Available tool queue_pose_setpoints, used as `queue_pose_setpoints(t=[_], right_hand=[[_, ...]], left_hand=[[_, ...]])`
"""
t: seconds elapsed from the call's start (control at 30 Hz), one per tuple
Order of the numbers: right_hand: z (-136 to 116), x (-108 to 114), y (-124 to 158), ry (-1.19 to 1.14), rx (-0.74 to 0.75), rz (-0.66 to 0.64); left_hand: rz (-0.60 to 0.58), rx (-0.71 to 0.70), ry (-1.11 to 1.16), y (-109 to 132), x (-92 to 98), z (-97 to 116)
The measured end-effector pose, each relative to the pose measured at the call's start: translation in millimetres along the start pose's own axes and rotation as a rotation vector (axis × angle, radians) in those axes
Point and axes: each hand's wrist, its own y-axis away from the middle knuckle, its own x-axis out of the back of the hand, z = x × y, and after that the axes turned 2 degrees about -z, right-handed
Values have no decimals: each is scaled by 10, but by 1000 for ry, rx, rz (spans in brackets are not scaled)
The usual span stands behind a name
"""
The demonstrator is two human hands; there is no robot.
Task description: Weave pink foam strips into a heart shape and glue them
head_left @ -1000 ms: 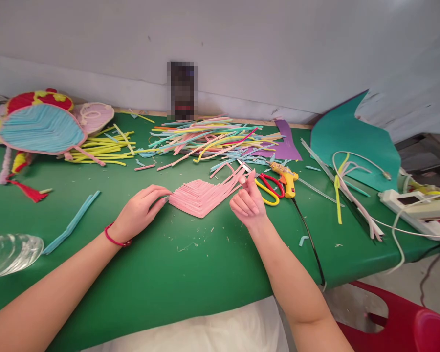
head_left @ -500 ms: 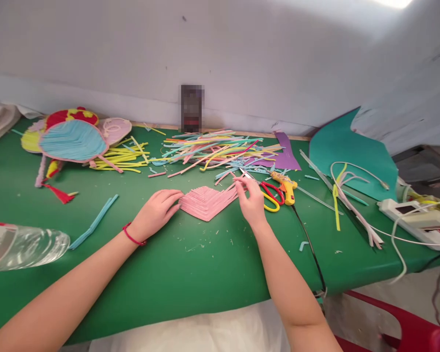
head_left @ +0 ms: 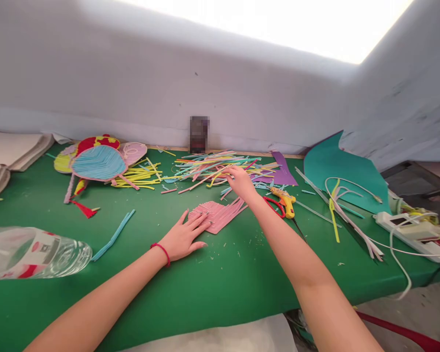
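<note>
Press lightly with left fingers (head_left: 197, 221), spread open on the pink piece (head_left: 223, 217) beneath; work right fingers (head_left: 235, 170) gently at the strip pile (head_left: 209, 166), cannot tell whether pinching any.

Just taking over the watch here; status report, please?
Left hand spread flat on pink strip panel. Right hand at mixed strip pile, grip unclear. Red scissors handle and yellow glue gun close beside right forearm.

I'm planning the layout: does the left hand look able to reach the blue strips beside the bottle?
Probably yes: the left hand would have to leave the pink piece it rests on, but nothing visible lies over the blue strips; only their near end is close to the bottle.
</note>
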Motion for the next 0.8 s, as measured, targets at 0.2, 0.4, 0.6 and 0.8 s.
queue_pose_setpoints(t=[0.2,0.4,0.6,0.8], right_hand=[[0,-275,-480,104,58,-110],[-142,-532,-607,132,164,-184],[-184,-675,-672,147,180,-195],[-178,-637,-563,149,307,-225]], left_hand=[[169,12,-18,45,58,0],[262,397,95,-97,198,-254],[232,703,71,-705,225,-778],[189,785,58,-1037,205,-867]])
